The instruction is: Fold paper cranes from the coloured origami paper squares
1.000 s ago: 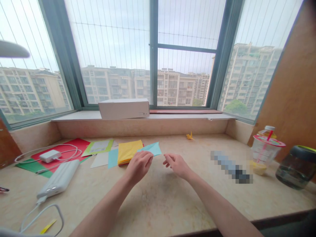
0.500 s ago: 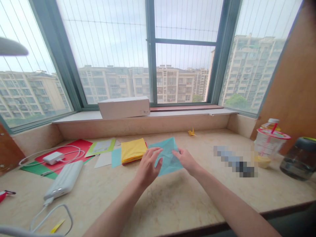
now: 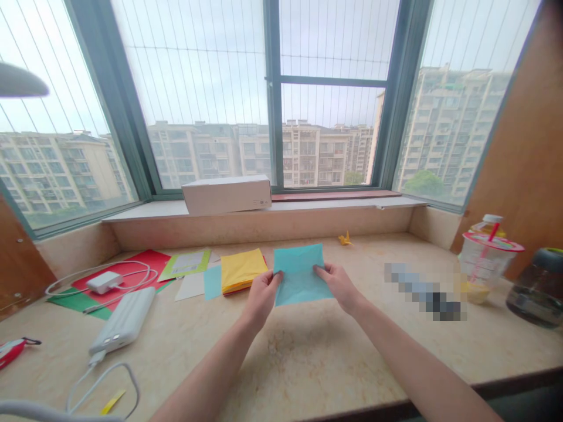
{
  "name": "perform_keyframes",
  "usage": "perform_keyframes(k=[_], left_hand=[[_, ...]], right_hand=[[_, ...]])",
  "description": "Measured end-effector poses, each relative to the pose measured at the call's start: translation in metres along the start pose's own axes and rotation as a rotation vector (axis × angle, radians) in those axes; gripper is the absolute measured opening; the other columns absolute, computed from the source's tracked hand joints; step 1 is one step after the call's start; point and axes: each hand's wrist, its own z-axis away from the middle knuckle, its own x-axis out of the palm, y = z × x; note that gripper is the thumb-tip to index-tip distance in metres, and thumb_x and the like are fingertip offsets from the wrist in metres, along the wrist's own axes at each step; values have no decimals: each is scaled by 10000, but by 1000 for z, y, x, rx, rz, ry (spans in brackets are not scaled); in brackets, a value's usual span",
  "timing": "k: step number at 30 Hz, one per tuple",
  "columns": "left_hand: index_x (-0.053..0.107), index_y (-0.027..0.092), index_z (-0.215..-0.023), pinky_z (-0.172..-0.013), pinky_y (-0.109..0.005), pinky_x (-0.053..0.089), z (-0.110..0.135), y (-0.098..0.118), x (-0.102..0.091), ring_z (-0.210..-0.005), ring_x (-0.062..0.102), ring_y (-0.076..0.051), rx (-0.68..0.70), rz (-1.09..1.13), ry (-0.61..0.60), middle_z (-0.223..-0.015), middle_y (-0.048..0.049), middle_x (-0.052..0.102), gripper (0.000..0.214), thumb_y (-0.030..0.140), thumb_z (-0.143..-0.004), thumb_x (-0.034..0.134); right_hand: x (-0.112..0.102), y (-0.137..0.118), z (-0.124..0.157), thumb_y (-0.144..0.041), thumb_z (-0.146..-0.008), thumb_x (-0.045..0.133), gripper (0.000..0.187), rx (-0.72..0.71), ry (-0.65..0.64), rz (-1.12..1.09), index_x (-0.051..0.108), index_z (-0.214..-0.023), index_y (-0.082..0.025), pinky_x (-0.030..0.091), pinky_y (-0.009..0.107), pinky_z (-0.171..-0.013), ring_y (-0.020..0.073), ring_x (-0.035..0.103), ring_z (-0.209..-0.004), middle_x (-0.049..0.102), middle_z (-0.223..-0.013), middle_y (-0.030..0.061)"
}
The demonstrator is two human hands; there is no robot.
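Observation:
A light blue sheet of paper (image 3: 302, 281) is held up over the counter between my two hands, its face toward me and faint creases on it. My left hand (image 3: 263, 293) pinches its left edge with thumb and fingers. On the right edge, my right hand (image 3: 336, 284) grips it the same way. Close beside my left hand lies a stack of yellow paper (image 3: 241, 271) with red sheets showing under it. A small yellow folded paper crane (image 3: 345, 238) stands on the counter beyond the blue sheet.
To the left lie a white power bank (image 3: 124, 322), a white charger (image 3: 104, 282) with cables, and red paper (image 3: 149, 264). A plastic cup with a straw (image 3: 488, 264) and a dark jar (image 3: 534, 293) stand at the right. A white box (image 3: 229, 194) rests on the window ledge.
My left hand, spread over the paper before, has closed on its left edge. The blue sheet has turned from tilted to nearly square and is stretched between both hands. The view shifted slightly.

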Motion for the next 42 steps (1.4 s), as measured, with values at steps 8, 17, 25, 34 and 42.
perform_keyframes(k=[8, 17, 25, 34, 42], left_hand=[[645, 152, -947, -528, -233, 443, -3, -4, -3, -539, 579, -133, -42, 67, -64, -658, -8, 649, 422, 498, -713, 709], [619, 154, -811, -461, -199, 379, 1, 4, 0, -493, 508, -100, 8, -81, -85, -611, 22, 592, 272, 421, -760, 636], [614, 149, -689, -488, -210, 402, 4, 7, 3, -521, 524, -111, -24, -86, -100, -595, 12, 582, 317, 456, -760, 655], [588, 158, -745, -506, -230, 442, 5, 10, 2, -514, 541, -117, -84, 17, -72, -604, 13, 578, 386, 533, -730, 675], [582, 159, -1007, -487, -204, 416, 3, 11, 1, -485, 515, -94, -91, 65, 2, -629, 39, 596, 391, 413, -725, 676]], right_hand=[[-8, 5, -8, -391, -671, 756, 305, -80, 54, 82, 706, -882, -176, 548, 381, -758, 257, 710, -782, 761, -858, 83], [-10, -1, -5, -453, -690, 722, 367, -138, 124, 96, 693, -897, -151, 507, 323, -698, 212, 674, -739, 750, -820, 77], [-11, -1, -6, -425, -724, 695, 356, -125, 178, 84, 697, -960, -160, 519, 319, -717, 216, 686, -783, 756, -876, 76], [-12, 1, -8, -375, -719, 691, 330, -82, 194, 60, 663, -974, -167, 531, 330, -681, 225, 697, -758, 753, -828, 76], [-9, -2, -6, -320, -699, 674, 321, -74, 200, 56, 674, -983, -170, 519, 315, -672, 208, 678, -750, 743, -883, 78]])
